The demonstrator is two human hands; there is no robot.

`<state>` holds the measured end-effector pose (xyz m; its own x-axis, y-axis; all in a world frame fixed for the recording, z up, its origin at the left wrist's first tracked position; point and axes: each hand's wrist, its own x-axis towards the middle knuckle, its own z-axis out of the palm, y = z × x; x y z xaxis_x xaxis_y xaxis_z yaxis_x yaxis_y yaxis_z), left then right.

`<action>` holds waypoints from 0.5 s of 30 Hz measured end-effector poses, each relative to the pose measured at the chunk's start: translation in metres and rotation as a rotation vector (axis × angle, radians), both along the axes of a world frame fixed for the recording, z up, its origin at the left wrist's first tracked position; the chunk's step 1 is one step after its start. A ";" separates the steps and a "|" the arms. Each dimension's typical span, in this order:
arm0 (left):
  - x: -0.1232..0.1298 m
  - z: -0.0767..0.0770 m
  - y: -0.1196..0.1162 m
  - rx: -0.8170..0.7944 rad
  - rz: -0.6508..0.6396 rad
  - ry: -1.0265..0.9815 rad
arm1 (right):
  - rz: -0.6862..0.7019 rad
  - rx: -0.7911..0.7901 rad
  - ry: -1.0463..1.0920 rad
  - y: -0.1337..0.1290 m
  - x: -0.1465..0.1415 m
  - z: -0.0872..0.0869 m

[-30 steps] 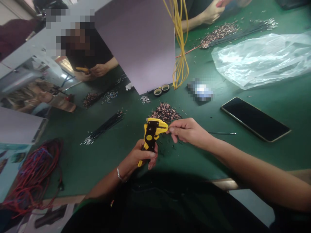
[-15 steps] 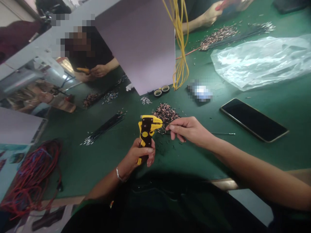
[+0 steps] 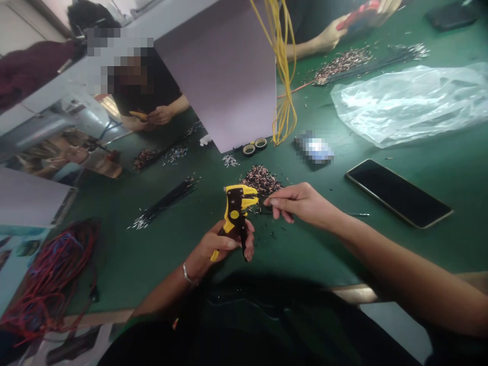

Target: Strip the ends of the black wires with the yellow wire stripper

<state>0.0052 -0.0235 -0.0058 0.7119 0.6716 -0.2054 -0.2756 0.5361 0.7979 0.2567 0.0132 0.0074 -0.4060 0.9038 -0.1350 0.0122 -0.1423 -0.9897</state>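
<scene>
My left hand (image 3: 224, 241) is wrapped round the handles of a yellow and black wire stripper (image 3: 235, 201). The stripper's handles are spread and its jaws stand apart, pointing right. Thumb and fingertips of my right hand (image 3: 292, 201) are pinched just right of those jaws. A thin dark wire (image 3: 358, 214) runs out behind this hand, its silvery end showing to the right; its other end at the fingertips is too small to make out. Behind the jaws lies a heap of copper-coloured and black wire scraps (image 3: 261, 178). A bundle of black wires (image 3: 163, 203) rests to the left.
A phone (image 3: 398, 193) and a clear plastic bag (image 3: 412, 104) lie to the right. Yellow wires (image 3: 284, 76) hang beside a pale panel (image 3: 224, 76). Two tape rolls (image 3: 254, 147) sit at its foot. Red cables (image 3: 57, 274) are coiled at left. Other people work across the table.
The stripper's handles have spread and its jaws have parted. The tool has tilted slightly. My right hand has shifted a little to the right, still pinched.
</scene>
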 end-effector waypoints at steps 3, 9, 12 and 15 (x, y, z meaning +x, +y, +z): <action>-0.001 0.002 0.002 -0.010 0.004 -0.023 | 0.014 0.003 0.007 0.001 0.002 0.000; -0.005 0.003 0.008 0.011 0.015 -0.030 | 0.052 -0.002 0.005 0.004 0.004 -0.002; -0.006 0.002 0.011 0.018 0.008 -0.035 | 0.073 -0.001 -0.017 0.004 0.004 -0.004; -0.006 0.001 0.010 0.019 -0.003 -0.029 | 0.098 0.007 -0.065 0.004 0.002 -0.009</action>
